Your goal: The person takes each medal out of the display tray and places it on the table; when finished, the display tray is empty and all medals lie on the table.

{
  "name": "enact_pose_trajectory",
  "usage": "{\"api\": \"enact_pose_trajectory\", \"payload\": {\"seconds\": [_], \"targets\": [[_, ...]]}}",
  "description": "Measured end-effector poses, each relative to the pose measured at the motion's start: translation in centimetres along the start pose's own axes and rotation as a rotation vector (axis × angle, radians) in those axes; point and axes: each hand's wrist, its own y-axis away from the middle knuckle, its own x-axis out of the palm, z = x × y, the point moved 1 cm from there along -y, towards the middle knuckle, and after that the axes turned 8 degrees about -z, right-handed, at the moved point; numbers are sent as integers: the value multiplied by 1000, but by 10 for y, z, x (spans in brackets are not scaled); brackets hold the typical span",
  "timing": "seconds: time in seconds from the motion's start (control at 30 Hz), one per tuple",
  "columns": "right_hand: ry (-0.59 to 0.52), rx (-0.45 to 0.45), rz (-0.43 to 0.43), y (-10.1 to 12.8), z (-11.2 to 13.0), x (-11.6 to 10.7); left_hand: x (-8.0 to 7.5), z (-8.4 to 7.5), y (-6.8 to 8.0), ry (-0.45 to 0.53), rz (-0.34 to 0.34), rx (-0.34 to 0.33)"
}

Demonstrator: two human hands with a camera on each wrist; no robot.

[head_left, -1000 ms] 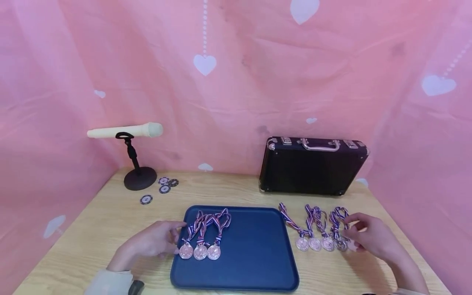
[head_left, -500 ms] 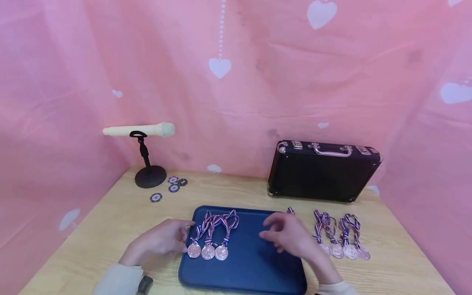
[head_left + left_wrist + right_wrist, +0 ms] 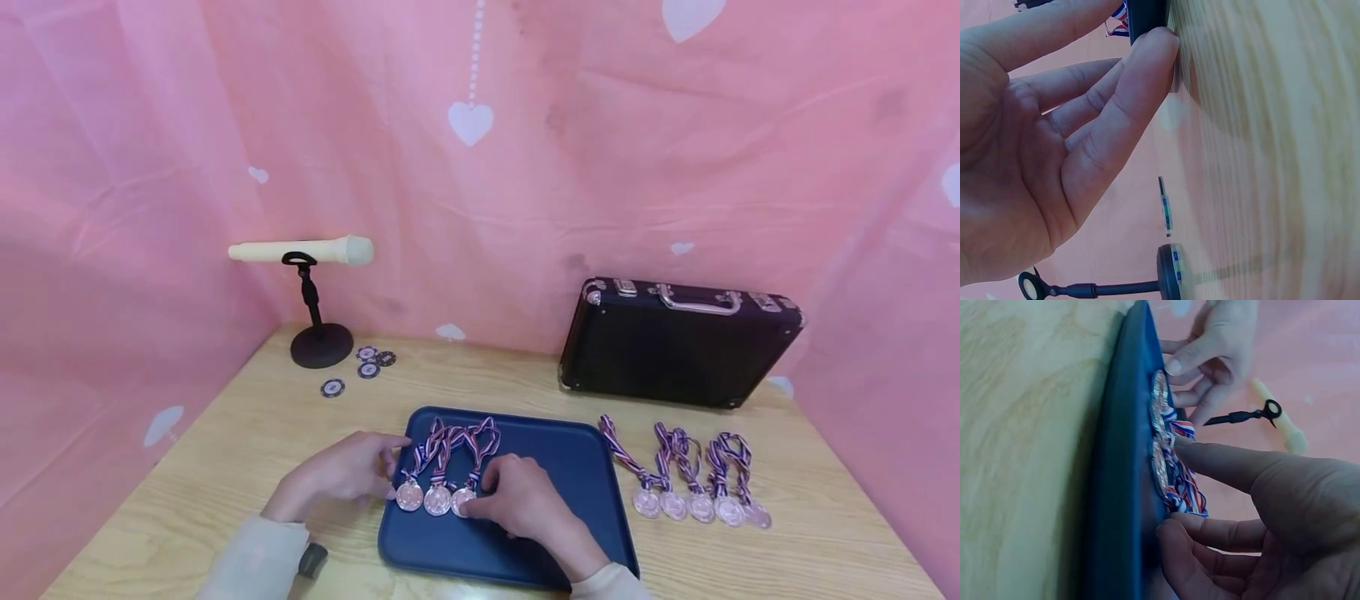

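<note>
Right hand (image 3: pixel 521 504) now across on shiny ribboned medals (image 3: pixel 438 498), fingers loosely touching; left hand (image 3: pixel 341 475) relaxed beside tray (image 3: pixel 555 467).

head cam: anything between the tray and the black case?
Nothing. In the head view, only bare wooden table separates the blue tray from the black case. The loose medals lie right of the tray.

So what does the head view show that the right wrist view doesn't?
Only the head view shows the black case, the five medals lying on the table right of the tray, and the poker chips. Only the right wrist view shows the right hand's fingers lying on the ribbons, seen from close up. Both show the blue tray, the left hand at its edge, and the microphone.
</note>
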Motion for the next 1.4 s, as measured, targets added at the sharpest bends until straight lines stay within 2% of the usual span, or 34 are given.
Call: {"api": "enact_pose_trajectory", "payload": {"seconds": [0.17,0.27,0.5,0.63,0.73,0.87,1.4], "targets": [[90,-41,-43,-2,1,3,-1,-2,-2,9,5,3],[96,-53,-49,-4,-1,1,-1,-4,-3,13,0,11],[67,-6,-36,-4,-14,-15,1,-6,-4,13,-6,-4],[136,15,-47,-3,-15,-15,1,-6,-3,2,-13,-7],[196,14,-57,-1,-12,-10,2,-4,-3,-6,-9,16],[225,18,-61,0,-13,-8,4,-1,-2,-11,2,18],[-6,34,-24,7,-31,-19,5,2,-1,-15,-20,20]]}}
